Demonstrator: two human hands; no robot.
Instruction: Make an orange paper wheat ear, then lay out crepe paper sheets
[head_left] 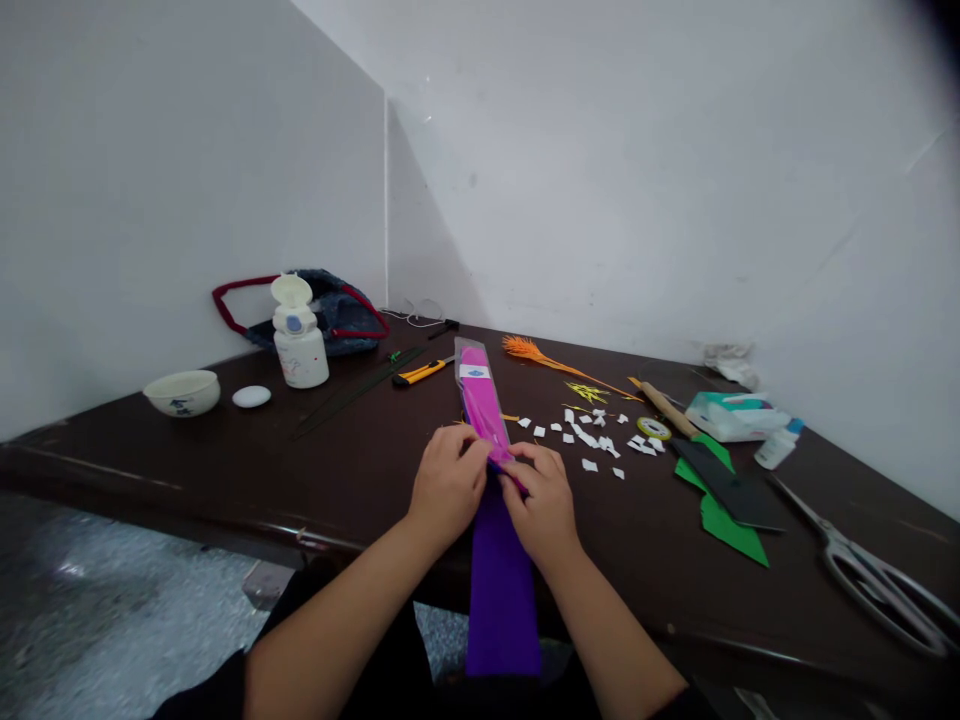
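Observation:
A clear plastic sleeve holding magenta crepe paper lies on the dark brown table, pointing away from me. A folded strip of purple crepe paper runs from the sleeve's near end over the table's front edge toward my lap. My left hand and my right hand both pinch the paper where the purple strip meets the sleeve's opening, fingertips nearly touching each other.
Left: a cream bowl, white lid, white bottle, denim bag, yellow utility knife, green wires. Right: white paper scraps, orange paper flower, tape roll, green and black sheets, tissue pack, large scissors.

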